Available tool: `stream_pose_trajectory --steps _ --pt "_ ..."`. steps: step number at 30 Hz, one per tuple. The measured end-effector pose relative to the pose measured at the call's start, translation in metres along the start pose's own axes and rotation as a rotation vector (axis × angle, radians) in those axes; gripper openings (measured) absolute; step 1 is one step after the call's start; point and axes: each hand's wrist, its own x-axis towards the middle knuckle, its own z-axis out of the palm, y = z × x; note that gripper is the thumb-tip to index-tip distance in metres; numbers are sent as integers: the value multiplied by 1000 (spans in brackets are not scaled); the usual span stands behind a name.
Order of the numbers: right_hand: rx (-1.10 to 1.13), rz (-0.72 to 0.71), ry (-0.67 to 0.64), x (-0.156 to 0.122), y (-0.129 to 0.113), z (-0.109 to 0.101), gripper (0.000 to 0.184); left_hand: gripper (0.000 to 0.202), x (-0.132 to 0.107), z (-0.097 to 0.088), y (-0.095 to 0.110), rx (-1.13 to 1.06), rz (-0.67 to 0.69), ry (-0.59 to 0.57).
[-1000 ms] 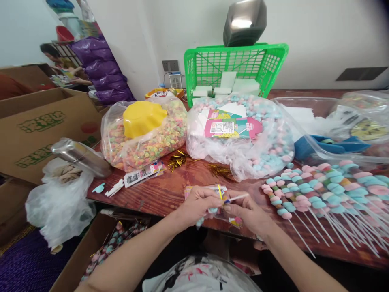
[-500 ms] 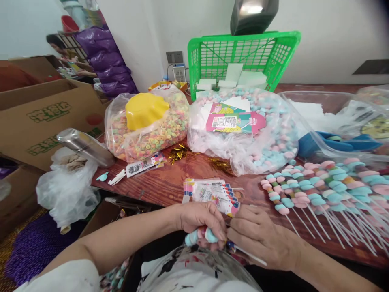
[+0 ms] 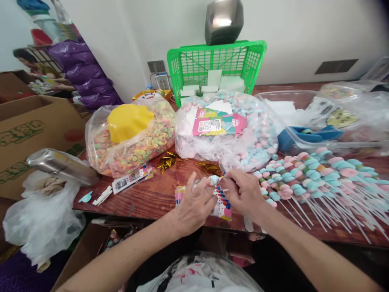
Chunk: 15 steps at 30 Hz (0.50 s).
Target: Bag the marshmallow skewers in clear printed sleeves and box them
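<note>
My left hand [image 3: 196,202] and my right hand [image 3: 243,192] meet above a stack of printed paper labels [image 3: 223,207] at the table's near edge. Both are closed on a candy skewer [image 3: 212,180] of pink and blue marshmallow pieces, the left round the candy end, the right pinching at its stick end. Much of the skewer is hidden by the fingers. A row of several finished candy skewers [image 3: 313,176] lies just right of my right hand. Gold twist ties [image 3: 167,160] lie beyond my hands.
A bag of coloured ring candy [image 3: 133,146] with a yellow scoop and a bag of pink-blue marshmallows [image 3: 258,142] sit behind. Green basket [image 3: 215,65] at the back, clear tub [image 3: 322,121] right. Steel flask [image 3: 60,168], white plastic bag and cardboard boxes [image 3: 27,134] stand left.
My hands rose from near my lap, forward over the label stack on the table, still on the skewer. The view shifted slightly.
</note>
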Motion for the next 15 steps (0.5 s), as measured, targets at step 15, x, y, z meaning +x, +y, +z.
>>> stream_pose_trajectory --steps 15 --pt "29 -25 175 4 20 -12 15 11 -10 -14 9 -929 -557 259"
